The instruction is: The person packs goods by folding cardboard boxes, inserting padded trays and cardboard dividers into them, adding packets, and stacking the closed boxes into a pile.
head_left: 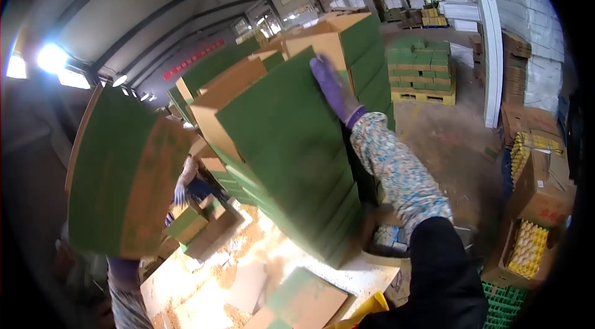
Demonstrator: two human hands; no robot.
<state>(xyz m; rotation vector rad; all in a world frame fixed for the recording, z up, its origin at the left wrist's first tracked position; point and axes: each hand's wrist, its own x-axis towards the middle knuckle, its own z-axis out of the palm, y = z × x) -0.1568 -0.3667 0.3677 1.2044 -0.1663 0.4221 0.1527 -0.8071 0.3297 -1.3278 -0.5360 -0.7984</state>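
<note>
In the head view, my right hand (333, 86), in a purple glove, grips the upper corner edge of a green-painted cardboard box (279, 112). That box sits on top of a tall stack of similar boxes. At the left, my left hand (126, 268), also gloved in purple, holds up another cardboard box (114, 171), green with a bare brown band, from its lower edge. The box hides most of its fingers. More open-topped green and brown boxes (362, 41) stand stacked behind the one at my right hand.
A littered worktable (214, 279) carries flat cardboard (307, 298). Beyond it, another person's gloved hand (180, 194) is near small boxes (189, 222). A loaded yellow pallet (427, 97) stands farther back. On the right are cartons with egg trays (528, 248) and a green crate (503, 304).
</note>
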